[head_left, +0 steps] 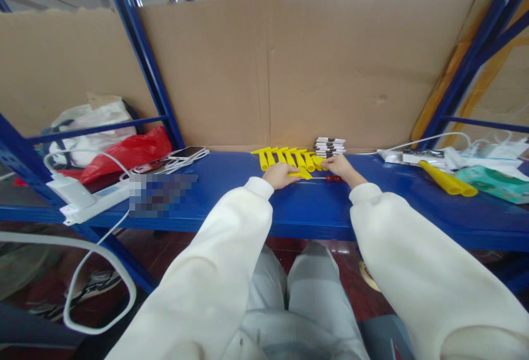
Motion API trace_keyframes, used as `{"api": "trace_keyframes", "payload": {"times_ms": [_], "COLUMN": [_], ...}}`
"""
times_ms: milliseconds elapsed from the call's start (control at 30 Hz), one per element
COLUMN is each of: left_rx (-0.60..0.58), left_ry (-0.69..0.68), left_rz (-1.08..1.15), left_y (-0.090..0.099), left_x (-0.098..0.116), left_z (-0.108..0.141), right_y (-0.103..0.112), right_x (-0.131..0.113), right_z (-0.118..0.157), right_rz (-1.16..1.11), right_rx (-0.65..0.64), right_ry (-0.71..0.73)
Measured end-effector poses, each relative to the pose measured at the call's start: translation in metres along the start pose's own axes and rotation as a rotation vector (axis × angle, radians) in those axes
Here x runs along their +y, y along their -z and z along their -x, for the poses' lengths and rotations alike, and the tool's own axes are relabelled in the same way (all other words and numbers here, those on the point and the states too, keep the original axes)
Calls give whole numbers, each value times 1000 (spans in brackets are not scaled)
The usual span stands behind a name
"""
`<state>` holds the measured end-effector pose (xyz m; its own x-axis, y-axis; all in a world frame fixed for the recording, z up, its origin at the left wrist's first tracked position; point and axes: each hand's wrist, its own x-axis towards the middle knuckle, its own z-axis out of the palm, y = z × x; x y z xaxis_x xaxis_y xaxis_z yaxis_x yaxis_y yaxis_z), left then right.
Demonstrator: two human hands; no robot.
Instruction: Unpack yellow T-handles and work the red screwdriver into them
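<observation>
My left hand (280,176) is closed on a yellow plastic piece (305,174), held low over the blue shelf top. Beyond it stands a row of several like yellow pieces (285,156), each with a round tubular end toward me. At the right end of that row, the fingers of my right hand (339,167) pinch another yellow piece (320,162); its grip is small and partly hidden. Just below my right hand lies a screwdriver (334,178) with a red handle, its thin shaft pointing left. Behind the hands sits a stack of small white-and-dark packs (329,145).
Left are a power strip (101,197) with charger, cables, a phone (188,152) and a red bag (128,156). Right are long yellow tubular pieces (448,179) and a green packet (496,182). A cardboard panel (330,68) closes the back, between blue posts.
</observation>
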<state>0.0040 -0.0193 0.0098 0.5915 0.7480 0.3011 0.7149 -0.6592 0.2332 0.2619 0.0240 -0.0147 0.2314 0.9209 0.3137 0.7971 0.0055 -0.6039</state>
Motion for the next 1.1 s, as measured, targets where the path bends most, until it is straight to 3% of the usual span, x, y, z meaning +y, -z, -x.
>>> {"api": "trace_keyframes", "payload": {"times_ms": [233,500,667,800,933,1100], "left_rx": [21,24,34,45,68,45], "left_ry": [4,53,97,105,108,119], "left_rz": [19,-48,-105,-107,-106,-108], "left_y": [-3,1,4,4,3,5], "left_x": [-3,4,11,11,9,10], "left_z": [-1,1,4,4,4,5], "right_y": [11,11,3,-4,-5,-1], "right_x": [-22,-24,-33,-39,-41,-36], "right_z": [18,20,25,29,30,24], "right_rz": [169,108,-191,-265,-355,-510], "right_rx": [-68,29,-176,-306,-254,-38], "right_ry": [-56,70,339,424,358,77]}}
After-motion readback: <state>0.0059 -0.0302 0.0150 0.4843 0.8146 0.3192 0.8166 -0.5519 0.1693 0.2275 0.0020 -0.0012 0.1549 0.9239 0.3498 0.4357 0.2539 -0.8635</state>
